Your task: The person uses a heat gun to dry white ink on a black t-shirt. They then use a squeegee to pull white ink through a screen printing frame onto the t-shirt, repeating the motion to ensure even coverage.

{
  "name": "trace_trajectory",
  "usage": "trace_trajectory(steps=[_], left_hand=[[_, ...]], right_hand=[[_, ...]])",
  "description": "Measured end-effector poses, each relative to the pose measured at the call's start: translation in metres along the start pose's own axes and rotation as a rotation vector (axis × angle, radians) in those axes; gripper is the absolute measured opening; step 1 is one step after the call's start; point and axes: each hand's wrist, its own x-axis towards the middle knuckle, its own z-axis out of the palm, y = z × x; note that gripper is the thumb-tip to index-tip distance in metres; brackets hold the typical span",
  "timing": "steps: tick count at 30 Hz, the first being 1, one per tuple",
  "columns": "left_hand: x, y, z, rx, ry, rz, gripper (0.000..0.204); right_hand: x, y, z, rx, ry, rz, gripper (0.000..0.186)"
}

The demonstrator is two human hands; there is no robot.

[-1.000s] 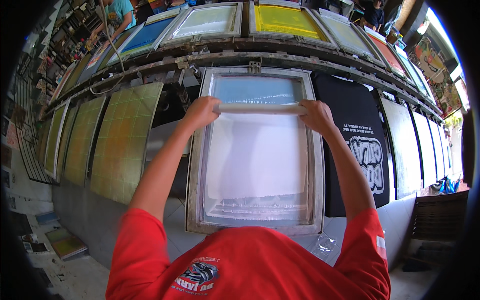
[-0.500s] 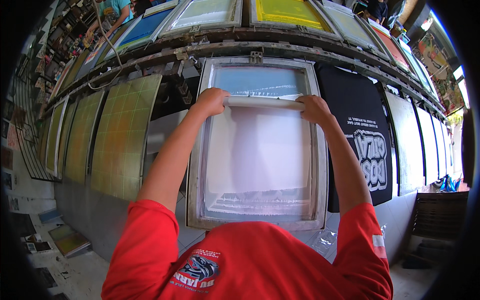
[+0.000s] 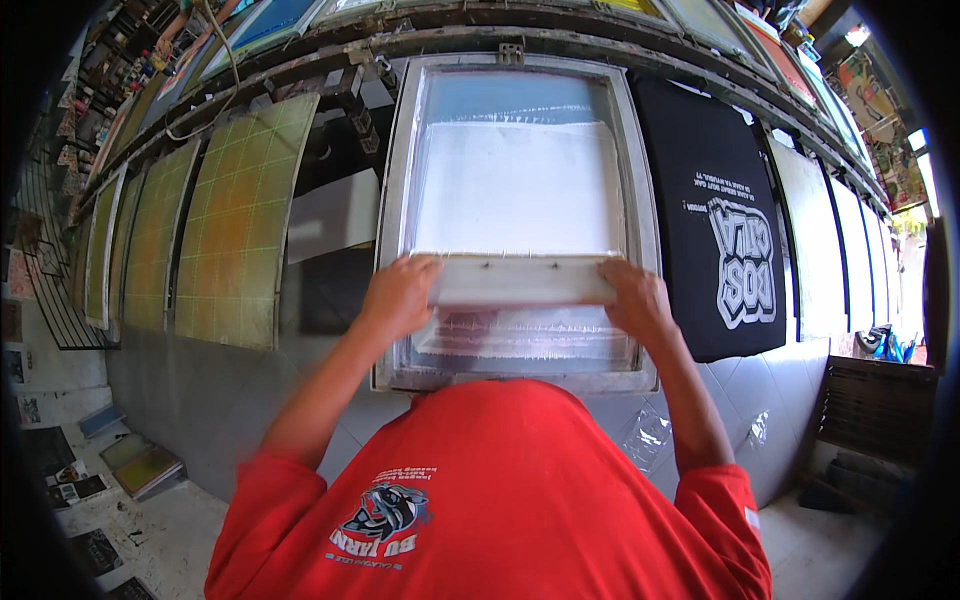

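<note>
Squeegee, pale, spans nearer half of framed screen; left hand clamped on one end, right hand on the other. Black shirt just right. Beyond squeegee, white layer; hinge at far edge.

The scene is lit brightly from the right, where the pale boards are washed out by glare, while the left sleeve is softened by blur, the long rail is bent into an arc, and the corners are swallowed by black.
</note>
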Motion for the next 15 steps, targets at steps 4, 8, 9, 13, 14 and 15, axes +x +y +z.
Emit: trace_trajectory(steps=[4,8,9,13,14,15], left_hand=[[-0.082,0.029,0.010,-0.012,-0.023,-0.017,0.053],[-0.104,0.039,0.017,-0.055,-0.035,-0.015,0.049],[-0.103,0.040,0.013,-0.070,-0.030,-0.014,0.047],[-0.076,0.034,-0.009,-0.058,-0.200,-0.029,0.038],[-0.072,0.031,-0.010,-0.079,-0.205,-0.030,0.035],[-0.067,0.028,-0.010,-0.100,-0.210,-0.025,0.032]], right_hand=[[-0.069,-0.039,-0.002,0.026,-0.015,0.010,0.044],[-0.102,-0.062,-0.014,0.073,-0.064,0.061,0.040],[-0.102,-0.062,-0.016,0.074,-0.072,0.075,0.039],[-0.079,-0.057,-0.026,0.018,-0.192,0.126,0.030],[-0.074,-0.056,-0.029,0.009,-0.220,0.130,0.029],[-0.070,-0.054,-0.031,-0.001,-0.245,0.139,0.028]])
